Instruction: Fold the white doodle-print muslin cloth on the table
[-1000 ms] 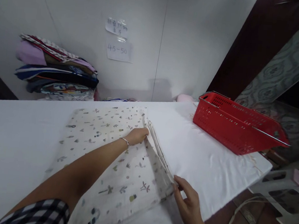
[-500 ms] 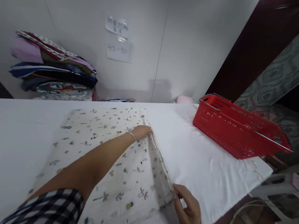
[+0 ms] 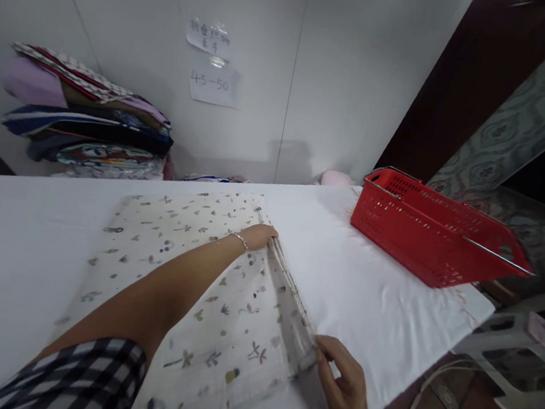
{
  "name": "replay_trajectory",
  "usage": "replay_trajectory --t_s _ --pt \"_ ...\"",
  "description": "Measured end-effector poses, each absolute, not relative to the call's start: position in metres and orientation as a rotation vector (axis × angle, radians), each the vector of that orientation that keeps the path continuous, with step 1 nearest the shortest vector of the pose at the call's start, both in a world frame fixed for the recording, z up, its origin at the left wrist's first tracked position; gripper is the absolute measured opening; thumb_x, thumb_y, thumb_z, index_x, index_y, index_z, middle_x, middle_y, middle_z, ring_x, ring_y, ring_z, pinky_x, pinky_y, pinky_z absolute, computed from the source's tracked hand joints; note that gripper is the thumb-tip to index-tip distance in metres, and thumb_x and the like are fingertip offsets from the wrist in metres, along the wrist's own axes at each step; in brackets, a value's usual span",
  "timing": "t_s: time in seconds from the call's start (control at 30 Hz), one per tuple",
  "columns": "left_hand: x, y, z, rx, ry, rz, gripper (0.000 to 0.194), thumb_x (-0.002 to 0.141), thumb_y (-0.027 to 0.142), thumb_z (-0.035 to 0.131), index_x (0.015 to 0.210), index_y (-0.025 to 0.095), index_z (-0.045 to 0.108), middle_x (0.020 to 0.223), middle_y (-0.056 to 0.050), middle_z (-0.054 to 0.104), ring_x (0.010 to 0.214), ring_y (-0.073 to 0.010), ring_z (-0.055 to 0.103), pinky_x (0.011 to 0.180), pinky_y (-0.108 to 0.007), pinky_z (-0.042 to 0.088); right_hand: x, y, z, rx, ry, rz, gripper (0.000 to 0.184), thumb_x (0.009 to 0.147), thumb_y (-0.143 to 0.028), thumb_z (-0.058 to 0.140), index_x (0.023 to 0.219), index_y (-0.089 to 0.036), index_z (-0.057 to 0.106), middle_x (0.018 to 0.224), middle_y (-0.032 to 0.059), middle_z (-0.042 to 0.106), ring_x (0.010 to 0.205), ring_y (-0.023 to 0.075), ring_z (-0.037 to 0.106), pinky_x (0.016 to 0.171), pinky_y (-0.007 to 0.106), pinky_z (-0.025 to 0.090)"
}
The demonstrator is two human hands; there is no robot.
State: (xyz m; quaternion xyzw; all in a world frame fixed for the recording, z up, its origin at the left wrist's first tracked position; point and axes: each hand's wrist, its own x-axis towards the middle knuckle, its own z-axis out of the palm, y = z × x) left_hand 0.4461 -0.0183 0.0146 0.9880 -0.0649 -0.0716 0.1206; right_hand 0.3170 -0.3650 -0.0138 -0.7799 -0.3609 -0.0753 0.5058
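A white cloth (image 3: 221, 341) printed with small plants and other motifs lies spread on the white-covered table, its right side lifted into a layered edge. My left hand (image 3: 258, 236), with a bracelet at the wrist, reaches across the cloth and pinches that edge toward its far end. Closer to me, my right hand (image 3: 343, 382) grips the near corner of the same edge between thumb and forefinger. Between the two hands the edge runs taut and slightly raised. My left forearm and checked sleeve hide part of the cloth's left side.
A red plastic basket (image 3: 423, 238) with metal handles stands at the table's right end. Folded fabrics (image 3: 92, 116) are piled behind the table at left. Paper signs (image 3: 214, 83) hang on the wall. A white plastic stool (image 3: 518, 357) is beyond the table's right edge.
Both hands keep their hold on the cloth's edge, almost unmoved. The view has shifted slightly, so the fabric pile and signs appear a little further left and higher.
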Motion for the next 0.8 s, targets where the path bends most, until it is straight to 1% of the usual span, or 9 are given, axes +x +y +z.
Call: replay_trajectory --t_s 0.13,0.33,0.53,0.67,0.8 --pt "0.446 -0.017 0.014 2.895 -0.161 -0.212 0.037 0.077 0.004 0.042 0.103 0.02 0.064 0.116 -0.007 0.065 0.1 -0.0197 0.061 0.083 -0.028 0.048 0.317 -0.364 -0.011 -1.857 -0.879 -0.177 0.026 0.083 -0.014 0.055 0.105 -0.025 0.064 0.088 0.0015 0.068 0.069 0.0154 0.064 0.06 0.022 0.054" --pt "0.447 -0.021 0.018 2.937 -0.17 -0.204 0.036 0.072 0.002 0.044 0.096 0.018 0.065 0.105 -0.007 0.069 0.096 -0.0205 0.062 0.084 -0.03 0.047 0.317 -0.363 -0.01 -1.862 -0.895 -0.179 0.025 0.083 -0.014 0.055 0.105 -0.023 0.064 0.086 0.0028 0.068 0.068 0.0158 0.063 0.06 0.024 0.054" --pt "0.458 -0.022 0.014 2.98 -0.236 -0.222 0.034 0.072 0.003 0.046 0.094 0.02 0.065 0.109 -0.006 0.068 0.1 -0.02 0.06 0.086 -0.03 0.046 0.316 -0.364 -0.011 -1.866 -0.893 -0.19 0.028 0.081 -0.014 0.056 0.106 -0.025 0.064 0.088 0.0023 0.068 0.069 0.0165 0.064 0.061 0.024 0.055" --pt "0.463 -0.02 0.009 3.014 -0.224 -0.225 0.029 0.072 0.004 0.047 0.092 0.02 0.063 0.101 -0.007 0.068 0.092 -0.0205 0.061 0.079 -0.03 0.047 0.317 -0.363 -0.011 -1.869 -0.889 -0.197 0.027 0.082 -0.015 0.056 0.105 -0.024 0.065 0.089 0.0031 0.068 0.07 0.0169 0.064 0.061 0.025 0.055" --pt "0.462 -0.022 0.01 3.045 -0.216 -0.222 0.029 0.071 0.004 0.047 0.09 0.02 0.061 0.097 -0.007 0.068 0.088 -0.0199 0.061 0.076 -0.029 0.047 0.316 -0.362 -0.011 -1.87 -0.861 -0.144 0.022 0.082 -0.017 0.056 0.101 -0.023 0.066 0.083 0.0019 0.067 0.067 0.0164 0.063 0.059 0.024 0.054"
